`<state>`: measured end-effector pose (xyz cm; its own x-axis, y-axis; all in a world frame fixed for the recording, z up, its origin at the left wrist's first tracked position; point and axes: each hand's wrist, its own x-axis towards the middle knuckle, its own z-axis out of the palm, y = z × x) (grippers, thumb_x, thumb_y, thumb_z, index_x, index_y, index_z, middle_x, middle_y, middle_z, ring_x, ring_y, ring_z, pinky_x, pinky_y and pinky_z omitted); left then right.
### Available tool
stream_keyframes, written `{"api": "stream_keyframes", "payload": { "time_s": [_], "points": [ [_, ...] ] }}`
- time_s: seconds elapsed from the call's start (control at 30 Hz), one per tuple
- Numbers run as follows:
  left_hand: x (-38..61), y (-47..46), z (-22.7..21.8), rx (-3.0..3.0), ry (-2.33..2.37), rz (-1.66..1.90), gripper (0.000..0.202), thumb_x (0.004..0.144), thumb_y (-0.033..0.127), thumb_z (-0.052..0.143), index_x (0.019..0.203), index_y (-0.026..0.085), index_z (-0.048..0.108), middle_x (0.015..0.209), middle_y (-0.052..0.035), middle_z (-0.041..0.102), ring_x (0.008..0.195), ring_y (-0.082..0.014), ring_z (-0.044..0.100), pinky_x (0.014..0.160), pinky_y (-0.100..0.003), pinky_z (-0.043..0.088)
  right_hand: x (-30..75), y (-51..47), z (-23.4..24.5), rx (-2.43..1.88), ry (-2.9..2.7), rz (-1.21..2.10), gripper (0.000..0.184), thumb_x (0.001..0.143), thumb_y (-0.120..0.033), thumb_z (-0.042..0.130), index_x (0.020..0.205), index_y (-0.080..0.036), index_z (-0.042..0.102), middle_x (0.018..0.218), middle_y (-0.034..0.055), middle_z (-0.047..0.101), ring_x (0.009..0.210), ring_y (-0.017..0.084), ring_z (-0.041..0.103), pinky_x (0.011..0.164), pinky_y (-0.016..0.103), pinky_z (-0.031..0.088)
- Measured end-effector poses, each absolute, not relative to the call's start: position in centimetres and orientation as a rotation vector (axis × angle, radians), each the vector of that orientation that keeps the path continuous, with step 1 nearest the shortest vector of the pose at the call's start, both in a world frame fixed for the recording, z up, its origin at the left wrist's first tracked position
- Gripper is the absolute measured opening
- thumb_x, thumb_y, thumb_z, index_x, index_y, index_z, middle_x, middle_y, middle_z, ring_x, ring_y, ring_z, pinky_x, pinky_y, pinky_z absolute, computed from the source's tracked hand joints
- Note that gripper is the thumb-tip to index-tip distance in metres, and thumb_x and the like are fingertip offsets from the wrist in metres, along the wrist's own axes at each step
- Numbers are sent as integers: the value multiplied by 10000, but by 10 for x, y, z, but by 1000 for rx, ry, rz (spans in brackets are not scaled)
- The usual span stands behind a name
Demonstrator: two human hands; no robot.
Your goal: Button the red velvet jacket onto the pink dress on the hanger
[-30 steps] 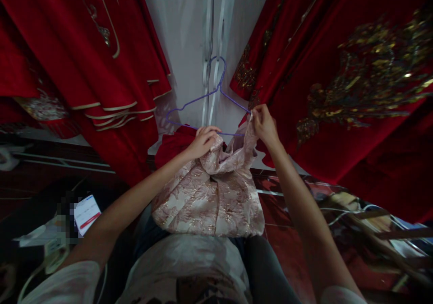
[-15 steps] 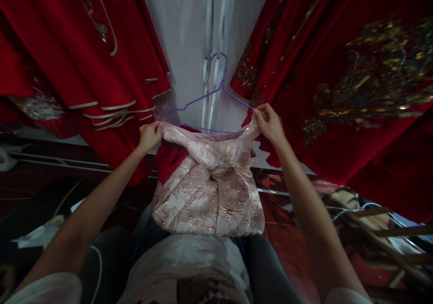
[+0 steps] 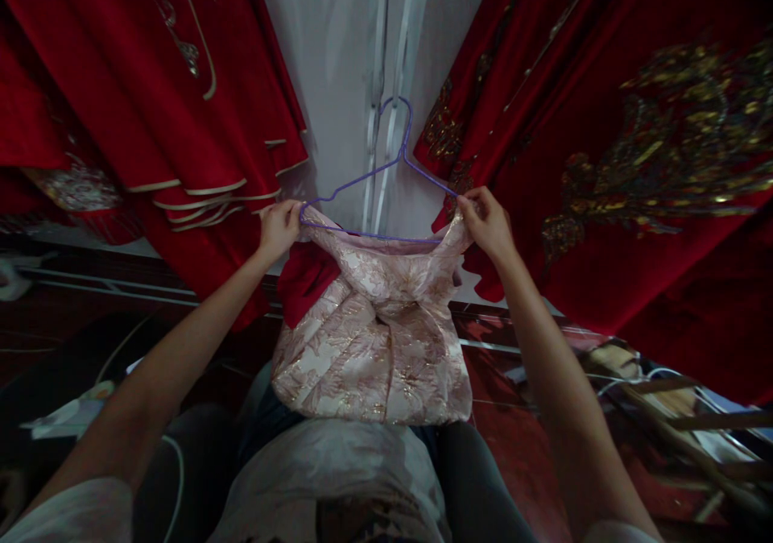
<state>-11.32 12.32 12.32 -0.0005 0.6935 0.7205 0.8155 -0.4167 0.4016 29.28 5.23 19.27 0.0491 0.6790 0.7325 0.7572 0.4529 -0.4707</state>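
A pale pink dress [image 3: 368,350] with a gold-threaded pattern lies over my lap, its neckline spread wide. Above and partly inside the neckline is a purple hanger [image 3: 362,176], its hook pointing away from me. My left hand [image 3: 281,227] pinches the dress's left shoulder strap against the hanger's left end. At the other side my right hand [image 3: 486,219] grips the right strap by the hanger's right arm. Dark red fabric [image 3: 307,283] shows behind the dress on the left.
Red garments with white trim [image 3: 211,140] hang at the left. Red cloth with gold sequin embroidery [image 3: 652,164] hangs at the right. Pale doors [image 3: 332,68] stand between them. A wooden rack or stool [image 3: 658,422] holding odds and ends is at the lower right.
My left hand has moved slightly up and right, bringing the left strap onto the hanger's left end. The hanger's lower bar now shows in front of the neckline there.
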Motion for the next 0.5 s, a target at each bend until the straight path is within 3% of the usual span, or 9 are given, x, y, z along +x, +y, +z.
{"api": "stream_keyframes", "payload": {
  "time_s": [0.5],
  "points": [
    [-141, 110, 91, -2137, -1692, -1434, 419, 928, 430, 341, 970, 165, 664, 923, -88, 707, 854, -203, 633, 817, -291, 435, 291, 52, 191, -1253, -1645, -92, 354, 869, -562, 476, 859, -222, 571, 721, 2, 597, 611, 134, 508, 585, 256, 382]
  ]
}}
